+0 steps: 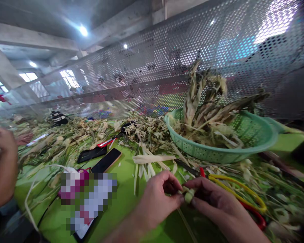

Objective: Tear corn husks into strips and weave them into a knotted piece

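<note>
My left hand (pixel 160 192) and my right hand (pixel 214 204) meet low in the frame, right of the middle. Between their fingertips is a small, pale green folded piece of corn husk (pixel 189 195), pinched from both sides. A thin strip (pixel 184 221) hangs below it. Scissors with yellow and red handles (pixel 239 189) lie beside my right hand, partly behind it. Several pale, flat husk strips (pixel 153 159) rest on the green table just beyond my left hand.
A green plastic basket (pixel 212 153) with dried corn husks stands at the back right. Left lie a dark phone (pixel 106 161), a black case (pixel 91 154), a red-handled cutter (pixel 106 142) and a blurred-out phone with a white cable (pixel 27 206). Another person's arm (pixel 5 158) is at far left.
</note>
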{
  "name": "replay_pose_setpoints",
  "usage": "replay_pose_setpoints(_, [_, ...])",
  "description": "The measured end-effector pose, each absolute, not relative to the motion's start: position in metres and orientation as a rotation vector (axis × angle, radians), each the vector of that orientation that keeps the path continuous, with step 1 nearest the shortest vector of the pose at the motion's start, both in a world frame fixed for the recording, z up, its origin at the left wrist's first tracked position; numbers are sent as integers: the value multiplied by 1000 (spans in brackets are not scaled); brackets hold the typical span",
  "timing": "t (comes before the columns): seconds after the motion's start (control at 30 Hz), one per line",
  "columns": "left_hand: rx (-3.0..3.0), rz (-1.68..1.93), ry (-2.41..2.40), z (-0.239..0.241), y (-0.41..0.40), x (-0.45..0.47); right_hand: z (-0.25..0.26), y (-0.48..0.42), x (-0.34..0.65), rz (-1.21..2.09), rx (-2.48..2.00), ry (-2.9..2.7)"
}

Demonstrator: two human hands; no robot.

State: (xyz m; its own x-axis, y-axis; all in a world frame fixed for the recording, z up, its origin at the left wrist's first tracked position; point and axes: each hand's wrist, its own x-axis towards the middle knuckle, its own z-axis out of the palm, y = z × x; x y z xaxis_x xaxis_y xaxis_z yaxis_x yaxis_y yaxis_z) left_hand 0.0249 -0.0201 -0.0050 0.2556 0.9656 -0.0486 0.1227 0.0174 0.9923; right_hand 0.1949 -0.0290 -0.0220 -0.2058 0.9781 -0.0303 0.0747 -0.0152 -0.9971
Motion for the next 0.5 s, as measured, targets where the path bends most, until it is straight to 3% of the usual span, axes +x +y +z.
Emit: replay_pose_setpoints(0.5, [1271, 878, 1088, -9, -15, 17, -16, -32, 193, 1470, -1124, -1156])
